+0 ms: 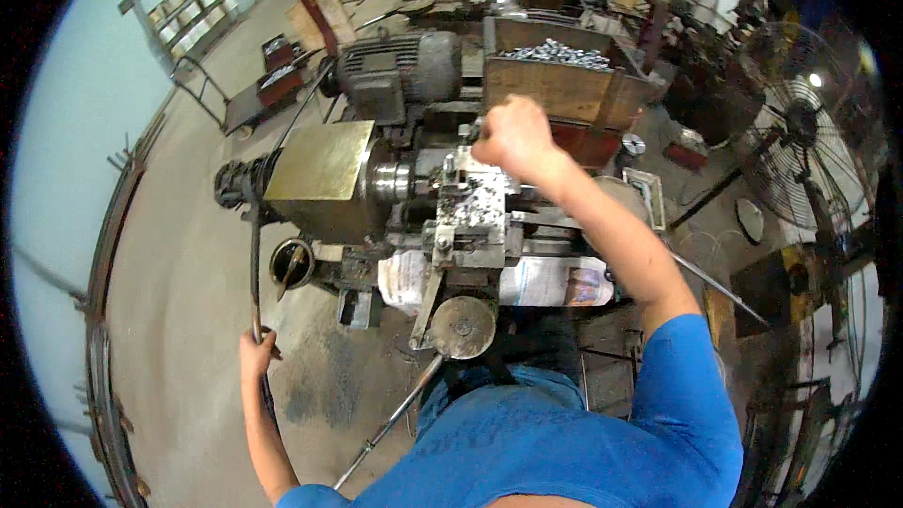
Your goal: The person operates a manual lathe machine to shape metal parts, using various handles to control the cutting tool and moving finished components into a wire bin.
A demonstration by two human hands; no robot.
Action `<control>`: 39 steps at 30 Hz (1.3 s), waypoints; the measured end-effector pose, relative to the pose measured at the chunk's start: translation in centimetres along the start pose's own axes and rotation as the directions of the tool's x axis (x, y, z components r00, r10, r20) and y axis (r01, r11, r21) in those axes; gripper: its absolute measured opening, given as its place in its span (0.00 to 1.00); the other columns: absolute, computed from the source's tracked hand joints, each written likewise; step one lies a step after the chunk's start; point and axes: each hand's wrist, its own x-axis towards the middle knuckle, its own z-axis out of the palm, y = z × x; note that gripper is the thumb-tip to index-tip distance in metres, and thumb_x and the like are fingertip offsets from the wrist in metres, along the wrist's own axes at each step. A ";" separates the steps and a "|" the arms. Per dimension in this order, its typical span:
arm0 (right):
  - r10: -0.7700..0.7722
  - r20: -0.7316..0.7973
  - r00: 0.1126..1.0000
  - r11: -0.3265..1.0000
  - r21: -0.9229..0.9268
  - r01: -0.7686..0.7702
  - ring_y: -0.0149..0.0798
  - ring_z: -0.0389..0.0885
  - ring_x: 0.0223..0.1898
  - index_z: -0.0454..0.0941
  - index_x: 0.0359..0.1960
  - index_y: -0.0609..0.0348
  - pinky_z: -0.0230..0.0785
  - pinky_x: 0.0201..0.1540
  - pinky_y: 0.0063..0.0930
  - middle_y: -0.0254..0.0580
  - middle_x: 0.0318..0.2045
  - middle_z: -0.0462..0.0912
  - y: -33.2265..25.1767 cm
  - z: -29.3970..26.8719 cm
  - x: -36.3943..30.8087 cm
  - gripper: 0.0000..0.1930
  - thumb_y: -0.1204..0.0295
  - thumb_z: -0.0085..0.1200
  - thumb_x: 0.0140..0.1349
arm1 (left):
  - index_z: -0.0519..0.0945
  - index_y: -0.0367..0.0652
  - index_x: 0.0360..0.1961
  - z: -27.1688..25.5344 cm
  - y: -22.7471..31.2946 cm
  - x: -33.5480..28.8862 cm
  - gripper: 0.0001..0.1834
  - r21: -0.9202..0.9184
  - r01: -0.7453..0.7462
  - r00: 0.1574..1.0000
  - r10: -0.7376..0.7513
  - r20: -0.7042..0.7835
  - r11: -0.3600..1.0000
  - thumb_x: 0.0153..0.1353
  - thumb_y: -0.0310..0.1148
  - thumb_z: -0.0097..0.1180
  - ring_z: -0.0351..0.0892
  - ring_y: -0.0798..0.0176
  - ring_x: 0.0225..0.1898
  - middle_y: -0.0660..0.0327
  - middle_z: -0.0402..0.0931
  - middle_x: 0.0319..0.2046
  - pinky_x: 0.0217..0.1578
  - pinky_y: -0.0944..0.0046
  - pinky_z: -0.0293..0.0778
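Observation:
A small metal lathe stands before me, with a yellowish box-shaped headstock cover [320,162] and a shiny spindle nose [390,182]. My left hand [259,355] is closed around a long dark bar [255,273] that runs up to the headstock's left end. Above the chip-covered carriage [484,199], my right hand [515,136] is curled into a fist at the far side of the slide. Whatever its fingers hold is hidden from view. Nearer to my body, a round handwheel [463,327] sits beside a flat lever [428,309].
Behind the lathe are an electric motor [400,71] and a wooden box [569,87] of small metal parts. A trolley [254,105] stands back left, a pedestal fan [800,122] at right. A long metal rod [390,423] slants near my legs. Printed sacking [555,282] lies along the lathe's front.

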 end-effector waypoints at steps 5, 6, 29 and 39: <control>0.134 -0.271 0.953 0.961 -0.198 -0.192 0.56 0.64 0.52 0.77 0.44 0.53 0.59 0.56 0.43 0.54 0.53 0.64 10.6 -3.4 1.2 0.25 0.66 0.58 0.37 | 0.72 0.31 0.31 1.0 0.6 1.2 0.10 -0.045 -0.069 0.997 0.070 0.018 0.997 0.54 0.29 0.54 0.74 0.64 0.15 0.57 0.71 0.15 0.17 0.64 0.74; 0.146 -0.328 0.933 0.967 -0.150 -0.204 0.55 0.63 0.54 0.76 0.46 0.50 0.59 0.56 0.43 0.54 0.54 0.64 11.3 -3.8 0.2 0.28 0.65 0.58 0.36 | 0.72 0.31 0.32 1.0 0.7 0.9 0.10 -0.056 -0.051 0.998 0.052 0.020 0.997 0.55 0.29 0.54 0.73 0.64 0.16 0.58 0.71 0.15 0.18 0.64 0.73; 0.949 0.298 -0.098 0.104 -0.594 -0.798 0.46 0.78 0.41 0.79 0.29 0.62 0.70 0.47 0.34 0.52 0.37 0.79 21.7 -2.1 -64.7 0.17 0.61 0.55 0.42 | 0.71 0.37 0.32 0.7 -1.9 7.2 0.14 0.213 0.062 0.988 -0.030 -0.153 0.975 0.55 0.36 0.58 0.61 0.70 0.08 0.62 0.66 0.11 0.10 0.68 0.66; 0.971 0.205 -0.121 0.056 -0.691 -0.721 0.50 0.67 0.54 0.77 0.41 0.62 0.62 0.56 0.32 0.50 0.48 0.73 19.2 -0.7 -63.1 0.22 0.62 0.52 0.46 | 0.70 0.37 0.30 1.2 -2.8 7.3 0.13 0.334 0.062 0.970 0.023 -0.244 0.941 0.54 0.34 0.58 0.63 0.70 0.09 0.59 0.67 0.11 0.09 0.68 0.63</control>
